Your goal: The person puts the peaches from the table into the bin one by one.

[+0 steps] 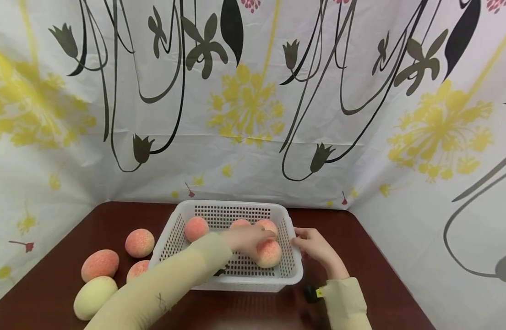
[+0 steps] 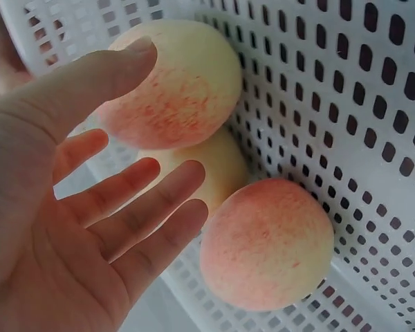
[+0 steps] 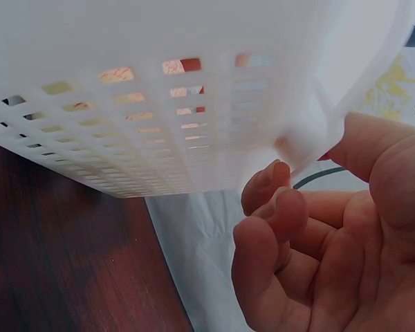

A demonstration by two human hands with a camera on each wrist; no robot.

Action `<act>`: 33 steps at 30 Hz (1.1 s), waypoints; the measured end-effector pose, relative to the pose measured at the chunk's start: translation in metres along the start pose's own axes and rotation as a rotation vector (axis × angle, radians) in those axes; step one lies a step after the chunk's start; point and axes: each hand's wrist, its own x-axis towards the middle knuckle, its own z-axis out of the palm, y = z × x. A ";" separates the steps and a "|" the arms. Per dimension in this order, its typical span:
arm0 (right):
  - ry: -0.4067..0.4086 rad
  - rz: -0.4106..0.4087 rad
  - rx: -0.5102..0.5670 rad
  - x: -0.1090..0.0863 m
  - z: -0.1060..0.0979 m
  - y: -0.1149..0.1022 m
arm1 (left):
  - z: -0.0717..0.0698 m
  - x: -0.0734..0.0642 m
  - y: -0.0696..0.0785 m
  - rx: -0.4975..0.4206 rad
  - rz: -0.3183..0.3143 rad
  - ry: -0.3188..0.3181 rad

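A white perforated plastic basket (image 1: 236,280) stands on the table with several pink-and-cream peaches in it. My left hand (image 1: 246,239) reaches over its right half, just beside a peach (image 1: 269,254) near the right wall. In the left wrist view its fingers (image 2: 149,245) are spread and fairly straight, and the thumb overlaps the upper peach (image 2: 194,83). Another peach (image 2: 270,245) lies below it, a third partly hidden between them. My right hand (image 1: 317,247) grips the basket's right rim, thumb over the edge and curled fingers (image 3: 263,242) at the outer wall.
Left of the basket lie loose peaches (image 1: 139,243) and a pale yellow fruit (image 1: 95,298) on the dark red tabletop (image 1: 253,307). One more peach (image 1: 137,269) is partly behind my left sleeve. A flowered curtain (image 1: 253,174) hangs behind the table.
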 end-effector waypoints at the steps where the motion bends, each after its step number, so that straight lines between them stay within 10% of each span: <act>1: 0.002 0.001 0.001 0.000 0.001 0.000 | 0.000 -0.001 -0.001 0.005 0.000 0.007; 11: 0.007 0.019 0.003 -0.001 0.000 0.004 | -0.032 -0.029 -0.020 -0.004 -0.027 0.070; 22: -0.010 0.025 0.048 0.003 0.003 0.002 | -0.098 -0.136 -0.093 -0.039 -0.163 0.172; 27: -0.005 0.036 0.049 0.003 0.003 0.004 | -0.089 -0.181 -0.143 -0.037 -0.245 0.198; 33: -0.011 0.027 0.050 0.001 0.005 0.003 | -0.053 -0.215 -0.178 -0.138 -0.417 0.080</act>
